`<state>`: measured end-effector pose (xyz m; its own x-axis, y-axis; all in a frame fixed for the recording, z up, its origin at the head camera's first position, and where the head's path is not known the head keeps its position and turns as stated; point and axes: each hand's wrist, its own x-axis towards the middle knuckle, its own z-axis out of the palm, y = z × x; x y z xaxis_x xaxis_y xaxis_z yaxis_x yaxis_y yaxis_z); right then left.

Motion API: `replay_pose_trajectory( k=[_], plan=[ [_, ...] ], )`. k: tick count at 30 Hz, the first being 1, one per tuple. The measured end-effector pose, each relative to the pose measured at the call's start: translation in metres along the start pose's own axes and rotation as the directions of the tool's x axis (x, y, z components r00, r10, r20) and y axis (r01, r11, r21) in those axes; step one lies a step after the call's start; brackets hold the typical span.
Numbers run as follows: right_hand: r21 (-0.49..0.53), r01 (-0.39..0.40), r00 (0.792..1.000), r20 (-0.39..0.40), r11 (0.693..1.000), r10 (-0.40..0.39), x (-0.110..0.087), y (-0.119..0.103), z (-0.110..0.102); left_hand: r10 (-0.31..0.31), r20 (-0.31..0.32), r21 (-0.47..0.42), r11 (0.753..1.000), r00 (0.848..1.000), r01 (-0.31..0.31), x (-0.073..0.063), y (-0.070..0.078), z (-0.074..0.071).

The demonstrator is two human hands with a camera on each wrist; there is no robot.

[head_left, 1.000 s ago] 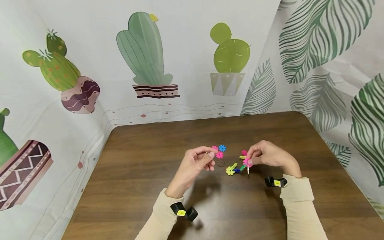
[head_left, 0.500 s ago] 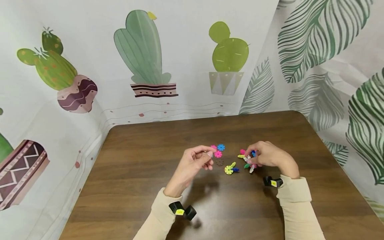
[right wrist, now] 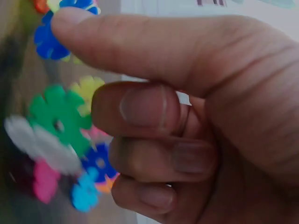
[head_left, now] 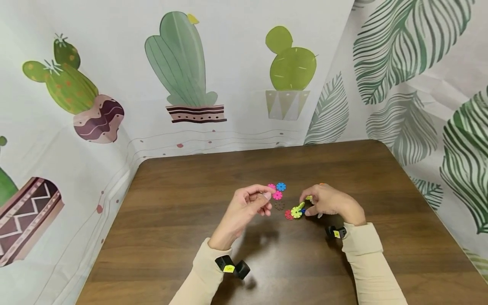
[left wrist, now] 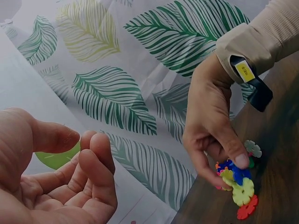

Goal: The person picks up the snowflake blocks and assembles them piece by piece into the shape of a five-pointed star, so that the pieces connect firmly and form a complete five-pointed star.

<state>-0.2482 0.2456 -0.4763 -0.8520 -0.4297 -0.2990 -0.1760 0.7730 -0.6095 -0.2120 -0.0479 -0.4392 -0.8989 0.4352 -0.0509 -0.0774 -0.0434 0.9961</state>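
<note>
My left hand [head_left: 249,205] hovers over the table left of the discs, its thumb close to its loosely bent fingers. Nothing shows between them. My right hand [head_left: 331,201] reaches down with thumb and forefinger pinching a blue notched snowflake disc [left wrist: 240,176], which sits against a yellow-green disc [head_left: 296,212]. A red disc [head_left: 289,214] lies at the yellow one's left edge. Under the right palm, the blurred right wrist view shows a green disc [right wrist: 58,112], a white disc [right wrist: 42,140] and several other coloured discs in a cluster, partly hidden by the curled fingers.
Loose discs lie between the hands: a light blue one [head_left: 281,186], a pink one [head_left: 277,195], another pink partly behind the left fingers, and a brown one [head_left: 279,206]. The brown wooden table [head_left: 171,212] meets a cloth backdrop printed with cacti and leaves.
My right hand has left the multicoloured cluster and come slightly left and nearer, onto the yellow and blue discs. These have shifted right, and a red disc now shows beside them. The left hand stays still.
</note>
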Motion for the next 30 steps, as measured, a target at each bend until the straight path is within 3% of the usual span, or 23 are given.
replay_pose_trajectory(
  k=[4, 8, 12, 14, 19, 25, 27, 30],
  plan=[
    [-0.066, -0.017, 0.998, -0.066, 0.998, 0.012, -0.01, 0.004, -0.009, 0.007, 0.004, -0.002, 1.0, 1.0, -0.007, 0.002, 0.0, 0.0],
    [-0.092, -0.014, 0.997, -0.078, 0.996, 0.007, -0.011, -0.002, -0.01, 0.002, -0.023, 0.027, 1.0, 1.0, -0.002, 0.004, -0.004, 0.0],
    [-0.113, 0.028, 0.997, -0.069, 0.993, -0.036, -0.002, -0.016, 0.001, 0.009, -0.061, 0.158, 0.987, 0.998, 0.001, 0.01, -0.015, -0.001],
    [-0.14, 0.036, 0.997, -0.065, 0.989, -0.046, 0.004, -0.023, 0.009, 0.019, -0.075, 0.26, 0.966, 0.997, 0.001, 0.014, -0.023, -0.001],
    [-0.216, 0.02, 0.996, -0.077, 0.976, -0.038, 0.017, -0.03, 0.029, 0.04, -0.105, 0.477, 0.879, 0.994, 0.015, 0.02, -0.039, -0.001],
    [-0.244, 0.014, 0.994, -0.104, 0.97, -0.04, 0.023, -0.032, 0.038, 0.009, -0.105, 0.535, 0.843, 0.994, 0.049, 0.024, -0.049, 0.001],
    [-0.234, 0.008, 0.995, -0.095, 0.972, -0.031, 0.023, -0.033, 0.038, 0.017, -0.109, 0.572, 0.819, 0.994, 0.049, 0.026, -0.052, 0.002],
    [-0.23, 0.008, 0.996, -0.083, 0.973, -0.028, 0.022, -0.034, 0.037, 0.054, -0.122, 0.648, 0.761, 0.991, 0.038, 0.03, -0.06, 0.004]
  ],
)
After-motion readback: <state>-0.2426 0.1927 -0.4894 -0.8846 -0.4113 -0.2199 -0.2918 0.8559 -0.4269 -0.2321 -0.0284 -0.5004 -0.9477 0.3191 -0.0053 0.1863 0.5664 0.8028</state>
